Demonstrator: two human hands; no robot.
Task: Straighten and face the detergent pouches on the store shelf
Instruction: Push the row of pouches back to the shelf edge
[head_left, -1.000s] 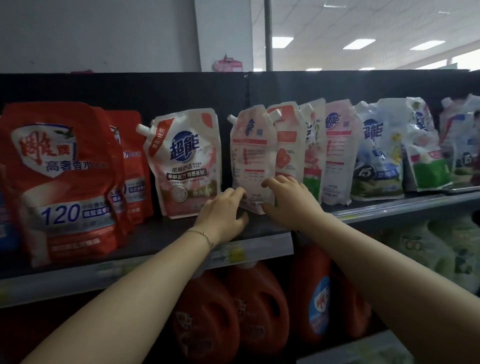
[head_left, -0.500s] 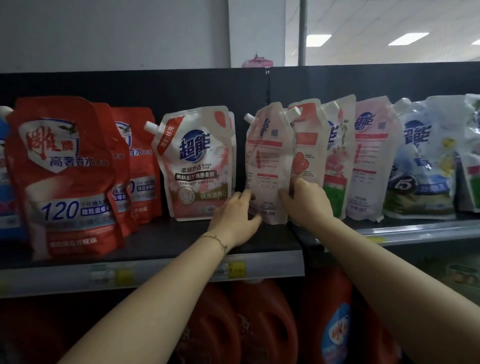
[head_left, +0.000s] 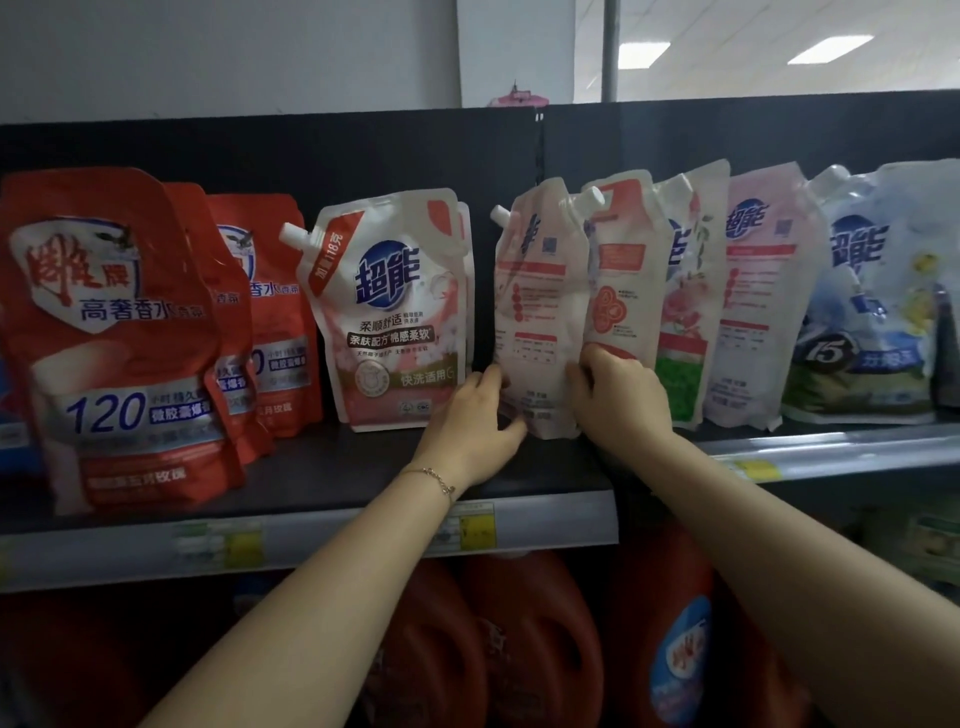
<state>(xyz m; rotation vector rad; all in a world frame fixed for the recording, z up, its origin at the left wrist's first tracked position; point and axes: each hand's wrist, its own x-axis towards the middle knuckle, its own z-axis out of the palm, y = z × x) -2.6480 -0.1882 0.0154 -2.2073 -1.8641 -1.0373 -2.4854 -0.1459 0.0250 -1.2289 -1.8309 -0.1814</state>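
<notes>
Head view: my left hand (head_left: 467, 421) and right hand (head_left: 618, 400) grip pale pink spouted plastic pouch (head_left: 540, 301), back outward; turning it may topple white-and-red pouch (head_left: 621, 280) leaning beside it.

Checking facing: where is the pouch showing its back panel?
Head view, centre: the back-facing pouch, gripped low by left hand and right hand, stands between the front-facing pouch on its left and the leaning pouches on its right.

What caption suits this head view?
A left hand and right hand grip a pouch, its back showing, on the shelf.
</notes>
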